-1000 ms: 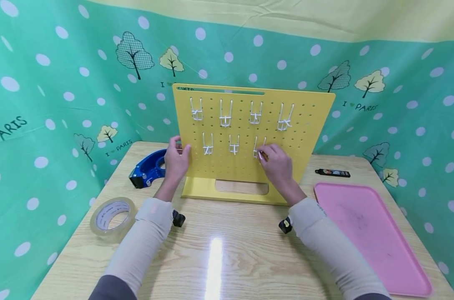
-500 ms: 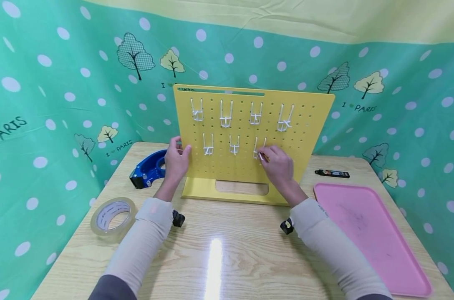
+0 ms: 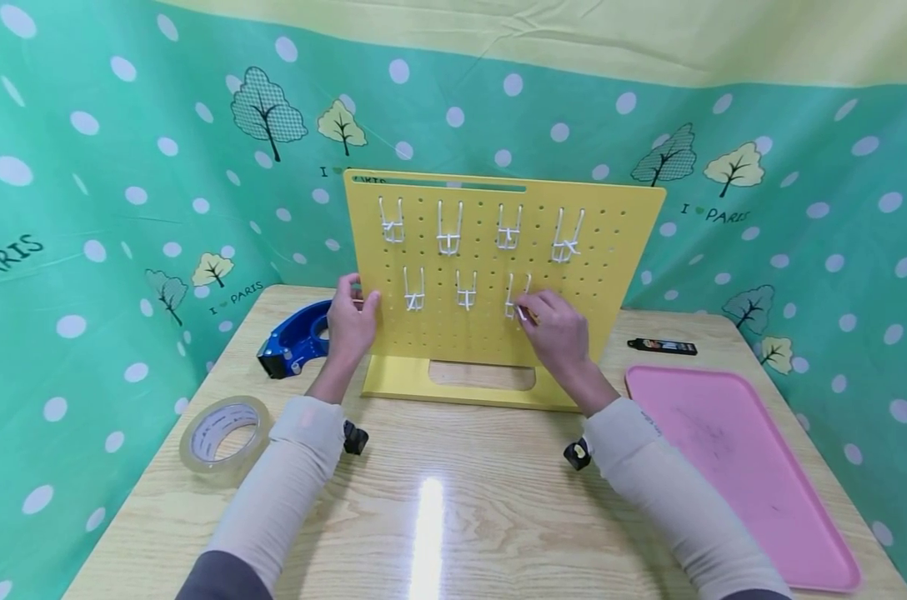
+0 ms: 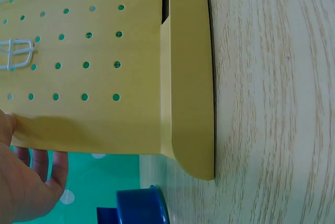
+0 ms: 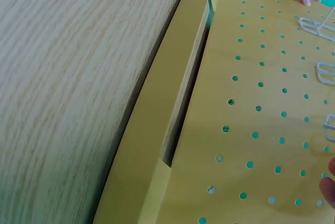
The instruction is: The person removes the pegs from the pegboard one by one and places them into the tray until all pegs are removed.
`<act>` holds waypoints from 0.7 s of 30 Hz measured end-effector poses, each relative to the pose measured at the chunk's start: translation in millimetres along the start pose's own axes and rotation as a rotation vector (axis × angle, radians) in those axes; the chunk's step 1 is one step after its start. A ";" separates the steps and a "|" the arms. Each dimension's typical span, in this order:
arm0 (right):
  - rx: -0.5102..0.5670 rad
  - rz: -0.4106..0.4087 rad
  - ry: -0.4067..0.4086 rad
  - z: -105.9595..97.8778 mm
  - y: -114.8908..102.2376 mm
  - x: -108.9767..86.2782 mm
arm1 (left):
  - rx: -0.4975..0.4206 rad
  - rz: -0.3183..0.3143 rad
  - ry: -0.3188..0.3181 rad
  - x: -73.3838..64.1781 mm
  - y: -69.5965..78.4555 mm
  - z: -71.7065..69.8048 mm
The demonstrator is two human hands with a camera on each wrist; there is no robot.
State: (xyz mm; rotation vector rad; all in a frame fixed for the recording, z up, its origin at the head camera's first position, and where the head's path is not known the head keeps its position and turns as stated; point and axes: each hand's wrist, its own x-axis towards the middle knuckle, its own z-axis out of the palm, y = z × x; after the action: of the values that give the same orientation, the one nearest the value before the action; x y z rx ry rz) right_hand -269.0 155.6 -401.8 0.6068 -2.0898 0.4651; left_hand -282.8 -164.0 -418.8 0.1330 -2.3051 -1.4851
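Note:
A yellow pegboard (image 3: 423,333) stands upright on its base, with white wire hooks hanging in two rows. My left hand (image 3: 352,321) grips the board's left edge, thumb on the front and fingers behind, as the left wrist view also shows. At the right end of the lower row, my right hand (image 3: 558,329) pinches a white wire hook (image 3: 509,304); the fingers cover part of it. Beside it hangs another hook (image 3: 465,297). In the right wrist view only the fingertips (image 5: 328,187) of that hand show, at the right edge.
A blue tape dispenser (image 3: 292,337) lies left of the board, with a roll of clear tape (image 3: 198,433) nearer on the table. To the right are a pink tray (image 3: 724,483) and a small black packet (image 3: 662,346). A patterned green curtain (image 3: 453,150) hangs behind.
My right wrist has shifted slightly to the right while the fingers stay at the same hook. The left hand keeps its hold on the board's edge.

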 end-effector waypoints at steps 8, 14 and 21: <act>0.007 -0.012 0.023 -4.5 1.1 -2.1 | -0.008 0.006 0.001 -0.4 -0.5 -0.2; 0.022 -0.004 -0.007 -15.2 7.2 -10.0 | -0.005 0.009 0.000 -0.8 -0.9 -1.0; 0.001 0.032 -0.079 -35.1 19.6 -20.2 | 0.000 0.010 -0.003 0.2 0.0 -1.8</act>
State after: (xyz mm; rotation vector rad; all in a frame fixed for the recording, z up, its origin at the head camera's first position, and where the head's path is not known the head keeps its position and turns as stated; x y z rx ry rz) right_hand -247.5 195.1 -401.7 0.6020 -2.1766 0.4671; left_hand -282.3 -165.6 -418.1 0.1193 -2.3055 -1.4811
